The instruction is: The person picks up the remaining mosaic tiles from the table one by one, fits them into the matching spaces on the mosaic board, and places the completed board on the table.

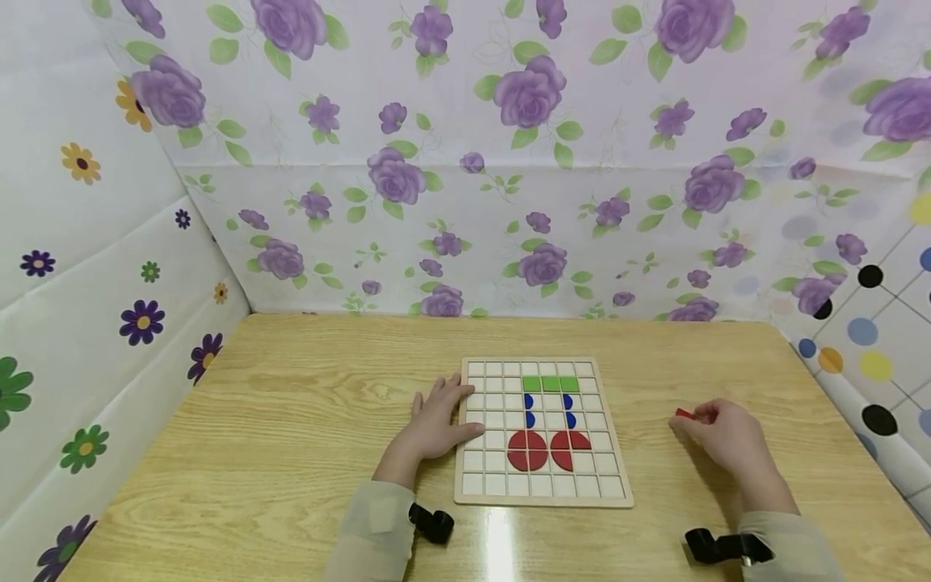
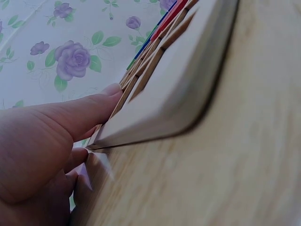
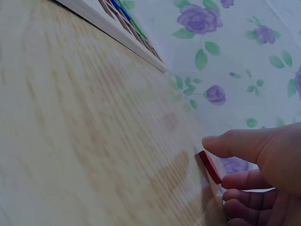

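Note:
A wooden grid board (image 1: 496, 485) lies on the table, with green squares (image 1: 550, 384) in one row. Below them sit blue half-rounds (image 1: 529, 419) in two columns. Farther down, red quarter-rounds form a full disc (image 1: 527, 450) and, beside it, a three-quarter disc (image 1: 563, 457). My left hand (image 1: 436, 424) rests at the board's left edge, fingers extended and the thumb over the rim. Off to the right of the board, my right hand (image 1: 730, 436) pinches a small red piece (image 3: 209, 167) between thumb and index finger; its full outline cannot be made out.
The wooden table (image 1: 291, 404) extends on both sides of the board. A flower-printed cloth (image 1: 407, 242) hangs behind its far edge, with patterned cloths at left and right. Black straps with cameras (image 1: 432, 524) are on both wrists.

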The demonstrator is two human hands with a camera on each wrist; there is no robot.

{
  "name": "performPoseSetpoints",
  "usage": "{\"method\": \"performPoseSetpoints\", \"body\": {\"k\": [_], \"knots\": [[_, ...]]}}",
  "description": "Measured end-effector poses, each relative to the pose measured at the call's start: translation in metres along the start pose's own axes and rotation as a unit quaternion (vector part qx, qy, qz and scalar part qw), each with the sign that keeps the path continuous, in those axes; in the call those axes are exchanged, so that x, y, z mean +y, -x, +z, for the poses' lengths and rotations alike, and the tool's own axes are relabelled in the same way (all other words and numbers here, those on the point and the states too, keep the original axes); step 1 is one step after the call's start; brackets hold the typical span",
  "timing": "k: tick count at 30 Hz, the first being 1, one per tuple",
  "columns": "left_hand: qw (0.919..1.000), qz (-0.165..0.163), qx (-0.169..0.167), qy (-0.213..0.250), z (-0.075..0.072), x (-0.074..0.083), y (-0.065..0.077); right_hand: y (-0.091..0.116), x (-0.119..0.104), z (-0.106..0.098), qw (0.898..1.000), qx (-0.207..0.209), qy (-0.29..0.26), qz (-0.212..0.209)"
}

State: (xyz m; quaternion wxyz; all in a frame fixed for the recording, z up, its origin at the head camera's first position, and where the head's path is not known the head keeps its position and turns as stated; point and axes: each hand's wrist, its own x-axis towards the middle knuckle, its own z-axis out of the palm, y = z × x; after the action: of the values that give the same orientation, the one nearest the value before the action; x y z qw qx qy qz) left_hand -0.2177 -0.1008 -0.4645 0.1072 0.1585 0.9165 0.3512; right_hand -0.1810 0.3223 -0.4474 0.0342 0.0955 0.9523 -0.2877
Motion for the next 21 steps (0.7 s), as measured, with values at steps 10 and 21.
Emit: {"method": "performPoseSetpoints", "body": {"k": [10,21], "knots": [[1.0000,-0.001,-0.002,0.001,0.0011,0.0002,-0.0001,-0.0024,0.0026,0.0018,1.000,-0.001,0.004,0.026],[0.9999,-0.002,0.002,0.013,-0.0008,0.0026,0.0006,-0.0016,-0.0036,0.0015,0.999,0.004,0.013,0.030]]}}
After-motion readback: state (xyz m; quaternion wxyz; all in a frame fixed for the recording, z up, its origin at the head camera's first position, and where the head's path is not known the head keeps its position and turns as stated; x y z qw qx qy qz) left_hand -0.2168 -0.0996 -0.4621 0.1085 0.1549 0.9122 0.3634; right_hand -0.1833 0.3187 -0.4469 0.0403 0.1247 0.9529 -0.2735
